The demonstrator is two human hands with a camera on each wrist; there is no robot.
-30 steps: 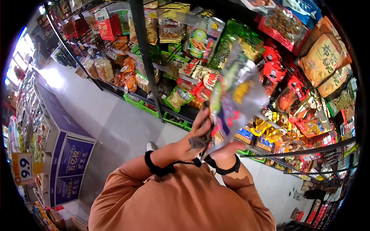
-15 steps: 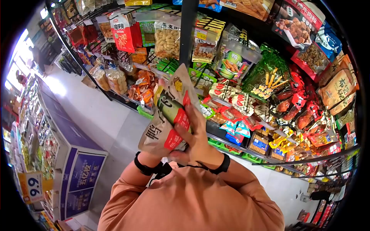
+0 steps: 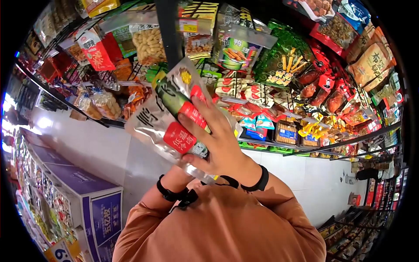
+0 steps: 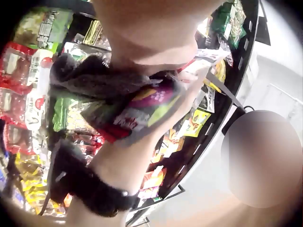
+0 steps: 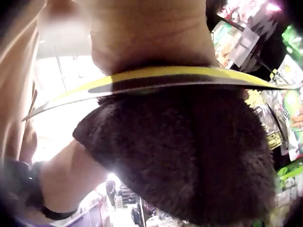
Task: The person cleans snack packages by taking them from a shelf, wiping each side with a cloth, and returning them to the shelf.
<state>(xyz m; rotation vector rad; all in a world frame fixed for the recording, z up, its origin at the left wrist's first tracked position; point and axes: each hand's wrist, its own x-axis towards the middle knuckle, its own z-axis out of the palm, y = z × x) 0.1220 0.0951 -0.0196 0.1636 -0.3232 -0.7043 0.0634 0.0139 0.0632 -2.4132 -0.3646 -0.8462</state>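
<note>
In the head view a silvery snack pouch [image 3: 150, 126] with green and red printing is held up tilted before the chest. My right hand [image 3: 220, 142] lies across its front, fingers spread and thumb near the lower edge. From behind, my left hand holds the pouch, its fingers hidden there; its palm side [image 4: 156, 42] shows in the left wrist view. Below it are a dark fuzzy item [image 4: 104, 82] and a purple and green printed surface [image 4: 154, 101]. In the right wrist view the pouch's yellow edge [image 5: 165, 74] crosses under my right hand [image 5: 151, 33], above dark fuzzy material [image 5: 189, 151].
Shelves of hanging snack bags, including a green bag [image 3: 283, 63] and a red bag [image 3: 100, 50], fill the area ahead and right. A dark upright post [image 3: 169, 35] stands behind the pouch. At left is a purple-sided display bin [image 3: 104, 218], with pale floor [image 3: 144, 161] beside it.
The pouch has turned from edge-on to face the head camera, then tilted further left. My right hand has come onto its front, and its fingers now spread wider. The shelves have shifted in view.
</note>
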